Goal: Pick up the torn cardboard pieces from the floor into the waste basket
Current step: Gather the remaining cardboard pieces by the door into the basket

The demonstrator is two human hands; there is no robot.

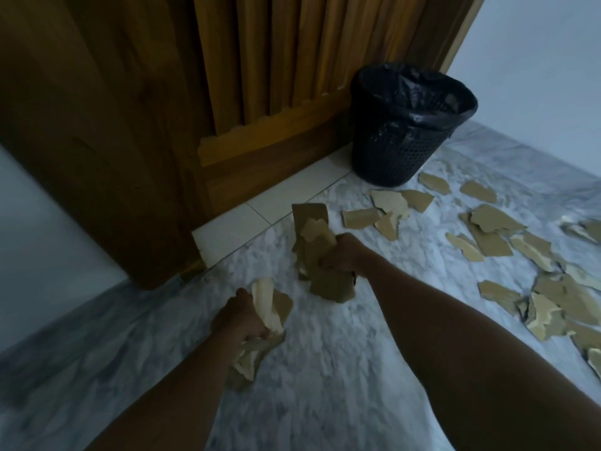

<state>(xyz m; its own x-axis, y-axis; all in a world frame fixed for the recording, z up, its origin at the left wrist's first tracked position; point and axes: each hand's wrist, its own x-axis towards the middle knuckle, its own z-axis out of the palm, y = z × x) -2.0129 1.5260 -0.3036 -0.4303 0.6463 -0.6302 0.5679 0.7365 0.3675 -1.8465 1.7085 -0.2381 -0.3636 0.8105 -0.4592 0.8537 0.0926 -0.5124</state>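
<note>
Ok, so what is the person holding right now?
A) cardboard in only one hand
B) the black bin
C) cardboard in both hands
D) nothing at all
C: the left hand grips torn cardboard, and the right hand grips a second bunch.

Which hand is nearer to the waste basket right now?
Right. The right hand, gripping cardboard pieces, is below-left of the waste basket; the left hand, gripping more pieces, is farther back toward the camera.
</note>
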